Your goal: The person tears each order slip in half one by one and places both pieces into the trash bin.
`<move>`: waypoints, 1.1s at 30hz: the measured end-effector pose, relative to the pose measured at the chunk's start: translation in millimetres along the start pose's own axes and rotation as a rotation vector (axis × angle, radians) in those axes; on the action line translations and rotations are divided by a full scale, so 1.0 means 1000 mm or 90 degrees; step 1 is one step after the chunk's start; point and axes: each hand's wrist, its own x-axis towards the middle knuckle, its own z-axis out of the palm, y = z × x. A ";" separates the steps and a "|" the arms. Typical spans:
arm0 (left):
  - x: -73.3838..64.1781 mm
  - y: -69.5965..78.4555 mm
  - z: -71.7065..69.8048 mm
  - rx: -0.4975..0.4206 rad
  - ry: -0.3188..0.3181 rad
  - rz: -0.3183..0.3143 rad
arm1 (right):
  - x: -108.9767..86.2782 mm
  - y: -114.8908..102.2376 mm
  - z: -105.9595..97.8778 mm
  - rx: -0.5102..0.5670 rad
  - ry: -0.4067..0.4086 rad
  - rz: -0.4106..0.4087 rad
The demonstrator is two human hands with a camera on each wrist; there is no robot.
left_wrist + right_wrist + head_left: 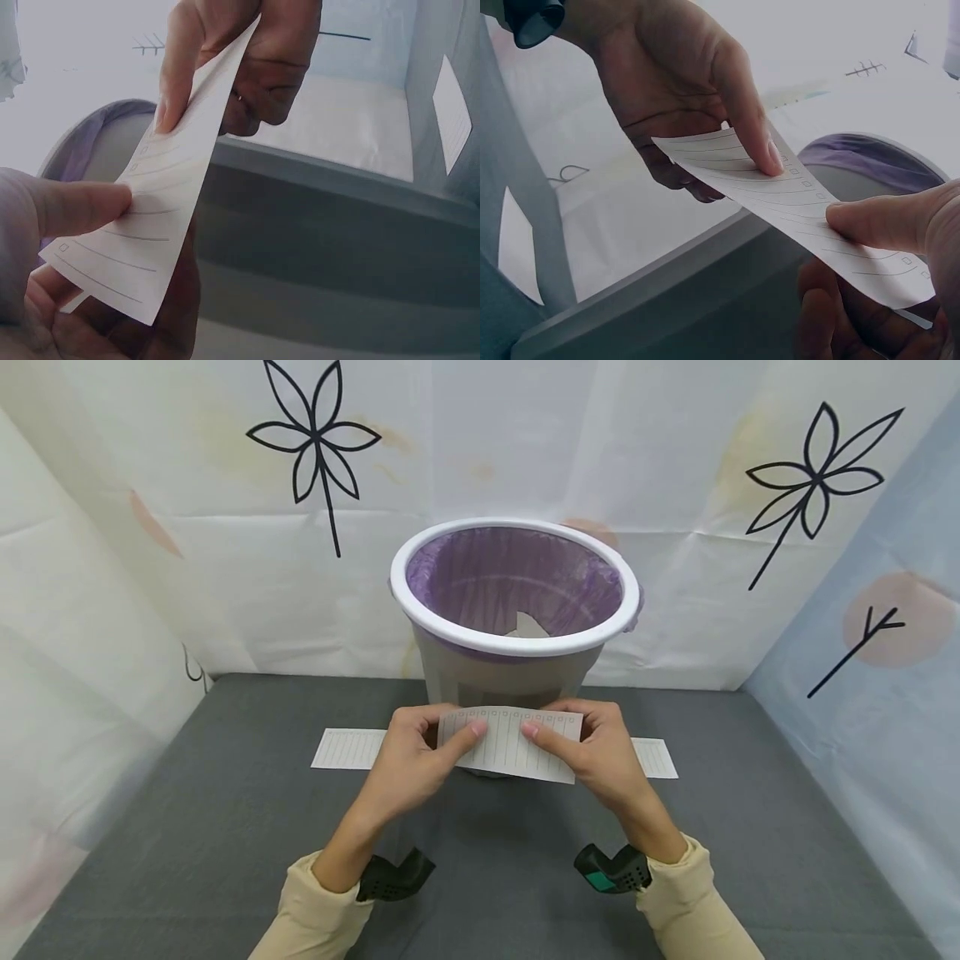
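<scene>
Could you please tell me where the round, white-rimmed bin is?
In the head view, the bin stands centrally, just beyond the handheld lined white paper.

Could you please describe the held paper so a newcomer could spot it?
Find the white-rimmed bin on the grey table. In front of it, the left hand and right hand pinch a lined slip. Unlike the white slips on the table, it is held up.

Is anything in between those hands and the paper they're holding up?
Nothing visible is: the left hand and right hand both pinch the paper directly. The bin stands behind it, so it isn't between them.
</scene>
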 end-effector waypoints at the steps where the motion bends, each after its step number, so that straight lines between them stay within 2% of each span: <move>1: 0.000 0.000 0.001 -0.006 0.004 -0.002 | 0.000 0.000 0.000 0.000 0.002 0.001; 6: -0.002 -0.002 0.004 -0.034 0.023 -0.015 | -0.001 0.001 0.000 0.005 -0.014 -0.005; 13: -0.004 -0.003 0.011 -0.026 0.034 -0.043 | -0.001 0.003 0.003 -0.003 -0.044 -0.002; 21: -0.005 -0.005 0.014 -0.022 0.043 -0.038 | -0.002 0.003 0.004 -0.013 -0.054 0.000; 27: -0.005 -0.004 0.013 0.012 0.041 -0.016 | -0.002 0.003 0.006 -0.053 -0.025 -0.015; 33: -0.006 -0.004 0.013 0.034 0.034 -0.017 | -0.003 0.004 0.007 -0.078 -0.004 -0.047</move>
